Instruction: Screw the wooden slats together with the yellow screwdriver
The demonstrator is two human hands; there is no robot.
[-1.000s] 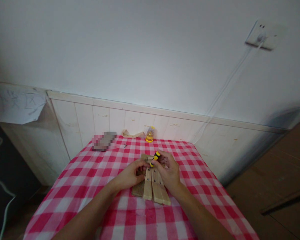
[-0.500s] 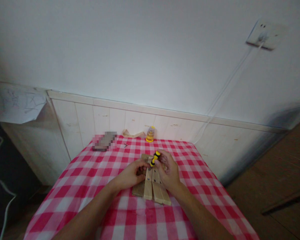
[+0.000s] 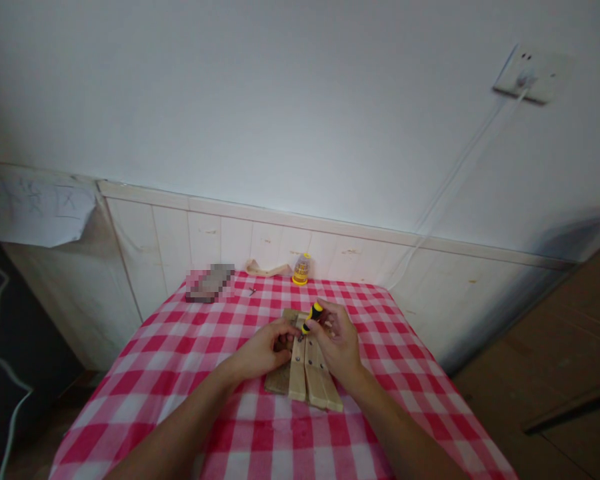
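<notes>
A small assembly of pale wooden slats (image 3: 305, 377) lies on the red-and-white checked tablecloth (image 3: 180, 353). My right hand (image 3: 337, 343) is closed around a yellow-and-black screwdriver (image 3: 312, 317), whose tip points down at the top of the slats. My left hand (image 3: 265, 347) rests on the slats' left side, its fingers curled and pinched close to the screwdriver tip. What those fingers pinch is too small to make out.
At the table's far edge stand a yellow-based clear container (image 3: 301, 269), a beige curved object (image 3: 267, 269) and a blurred-out patch (image 3: 209, 283). A small dark item (image 3: 251, 291) lies nearby. A wall socket (image 3: 527, 73) with a white cable is at the upper right.
Hardly anything has moved. The screwdriver handle has shifted slightly under my right hand's fingers; both hands stay on the slats.
</notes>
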